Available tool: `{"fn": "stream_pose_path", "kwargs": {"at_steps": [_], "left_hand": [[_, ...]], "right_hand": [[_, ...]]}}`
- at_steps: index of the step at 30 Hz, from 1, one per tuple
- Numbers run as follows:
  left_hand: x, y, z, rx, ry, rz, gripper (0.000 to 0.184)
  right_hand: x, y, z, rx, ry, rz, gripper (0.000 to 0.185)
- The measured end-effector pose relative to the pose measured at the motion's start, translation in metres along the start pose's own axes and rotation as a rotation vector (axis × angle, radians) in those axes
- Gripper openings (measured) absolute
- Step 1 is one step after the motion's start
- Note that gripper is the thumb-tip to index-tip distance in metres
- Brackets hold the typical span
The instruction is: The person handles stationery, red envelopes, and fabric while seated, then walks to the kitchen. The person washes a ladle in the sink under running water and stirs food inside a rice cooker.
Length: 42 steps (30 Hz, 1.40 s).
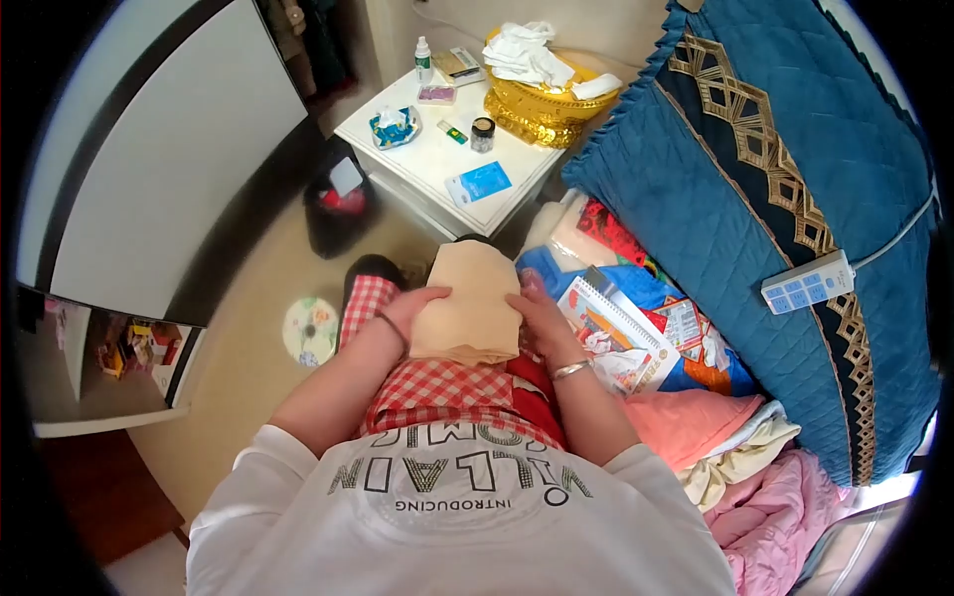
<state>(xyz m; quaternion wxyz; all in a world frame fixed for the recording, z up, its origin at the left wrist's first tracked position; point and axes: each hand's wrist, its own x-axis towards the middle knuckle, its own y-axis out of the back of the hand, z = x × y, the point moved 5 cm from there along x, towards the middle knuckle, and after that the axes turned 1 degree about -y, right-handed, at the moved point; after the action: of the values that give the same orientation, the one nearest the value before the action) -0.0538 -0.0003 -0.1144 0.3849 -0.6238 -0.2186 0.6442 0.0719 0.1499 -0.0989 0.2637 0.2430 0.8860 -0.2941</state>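
Note:
A folded beige cloth lies over my lap, its bottom edge showing several layers. My left hand grips its left side, and my right hand holds the opposite side; the fingers of both are partly hidden at the edges. Beneath the cloth are my red-and-white checked trousers. Right of my right hand, a spiral-bound calendar or notebook rests among bags and fabric.
Ahead stands a white bedside table with a gold basin, tissues and small containers. A blue quilted cover carries a power strip on the right. A black bin and a round patterned item are on the floor.

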Motion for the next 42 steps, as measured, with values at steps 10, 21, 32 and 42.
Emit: {"fn": "stream_pose_path", "kwargs": {"at_steps": [10, 21, 32, 42], "left_hand": [[-0.071, -0.081, 0.039, 0.322, -0.722, -0.347, 0.018], [-0.071, -0.075, 0.038, 0.274, -0.699, -0.253, 0.016], [-0.052, -0.039, 0.035, 0.171, -0.659, -0.333, 0.01], [-0.052, -0.044, 0.02, 0.544, -0.523, 0.206, 0.037]], "right_hand": [[-0.053, -0.029, -0.066, -0.146, 0.582, 0.049, 0.015], [-0.042, -0.035, -0.056, 0.263, 0.306, -0.118, 0.023], [-0.02, -0.016, -0.024, -0.137, 0.402, 0.059, 0.028], [-0.031, -0.019, -0.033, -0.502, 0.581, 0.131, 0.026]]}}
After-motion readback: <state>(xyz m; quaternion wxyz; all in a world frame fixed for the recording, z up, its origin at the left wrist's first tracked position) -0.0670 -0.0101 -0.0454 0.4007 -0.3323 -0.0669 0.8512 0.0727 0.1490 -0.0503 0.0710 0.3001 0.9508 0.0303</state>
